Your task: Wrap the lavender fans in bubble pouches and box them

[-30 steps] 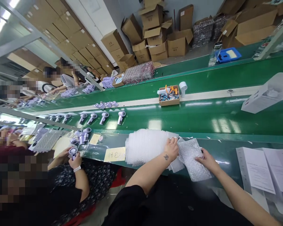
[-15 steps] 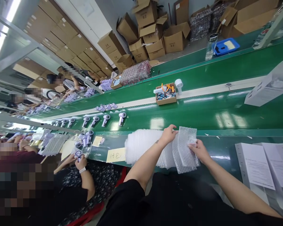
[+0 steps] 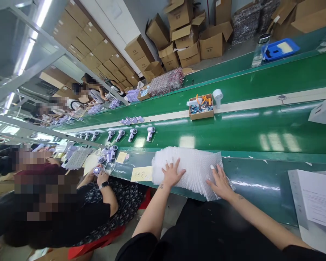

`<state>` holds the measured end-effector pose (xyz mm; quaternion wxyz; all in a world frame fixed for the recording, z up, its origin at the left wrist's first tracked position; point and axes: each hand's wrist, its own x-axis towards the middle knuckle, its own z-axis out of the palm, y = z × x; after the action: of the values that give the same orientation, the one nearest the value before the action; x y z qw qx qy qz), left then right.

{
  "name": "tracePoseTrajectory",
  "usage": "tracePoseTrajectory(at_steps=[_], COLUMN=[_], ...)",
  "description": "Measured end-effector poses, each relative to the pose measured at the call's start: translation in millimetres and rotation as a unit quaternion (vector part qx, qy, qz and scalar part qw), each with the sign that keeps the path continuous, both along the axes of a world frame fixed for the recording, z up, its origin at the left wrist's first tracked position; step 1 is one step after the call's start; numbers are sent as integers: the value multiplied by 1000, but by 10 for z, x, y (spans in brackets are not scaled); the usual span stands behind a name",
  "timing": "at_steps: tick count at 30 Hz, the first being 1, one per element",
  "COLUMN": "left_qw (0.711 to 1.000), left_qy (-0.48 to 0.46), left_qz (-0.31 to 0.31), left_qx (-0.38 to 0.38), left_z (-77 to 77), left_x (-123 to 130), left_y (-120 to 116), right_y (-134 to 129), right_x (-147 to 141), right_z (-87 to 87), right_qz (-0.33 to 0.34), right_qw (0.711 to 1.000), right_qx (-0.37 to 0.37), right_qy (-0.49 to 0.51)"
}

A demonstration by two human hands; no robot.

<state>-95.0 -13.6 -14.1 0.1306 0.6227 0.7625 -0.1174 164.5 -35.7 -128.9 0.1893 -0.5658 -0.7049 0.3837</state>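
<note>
A fanned stack of bubble wrap bags [image 3: 192, 166] lies on the near edge of the green bench. My left hand [image 3: 173, 174] rests on the left half of the stack with its fingers spread. On the right end of the stack lies my right hand [image 3: 220, 182], fingers also apart. Neither hand grips anything. A yellow paper with handwriting [image 3: 141, 174] sits against the stack's left side.
Several lilac handheld fans [image 3: 150, 134] lie along the green conveyor [image 3: 233, 134]. A small carton of parts [image 3: 201, 115] stands beyond. White boxes with printed sheets [image 3: 315, 195] are at the right. A co-worker's hand [image 3: 102, 177] handles a fan at the left.
The bubble wrap bag that my right hand held up is now down on the stack. My left hand has moved left and both hands have spread flat. The view has shifted a little.
</note>
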Motion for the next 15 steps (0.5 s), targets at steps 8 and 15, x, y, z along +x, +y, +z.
tracePoseTrajectory(at_steps=[8, 15], left_qw=[938, 868], left_qy=[-23, -63], left_qz=[-321, -491], left_qx=[133, 46], left_z=[93, -208], left_x=[649, 979], left_y=[-27, 77], right_y=[152, -170], right_x=[-298, 1170], right_z=[110, 545], right_qz=[-67, -374], right_qw=[993, 905], right_qx=[-33, 56], right_qy=[92, -196])
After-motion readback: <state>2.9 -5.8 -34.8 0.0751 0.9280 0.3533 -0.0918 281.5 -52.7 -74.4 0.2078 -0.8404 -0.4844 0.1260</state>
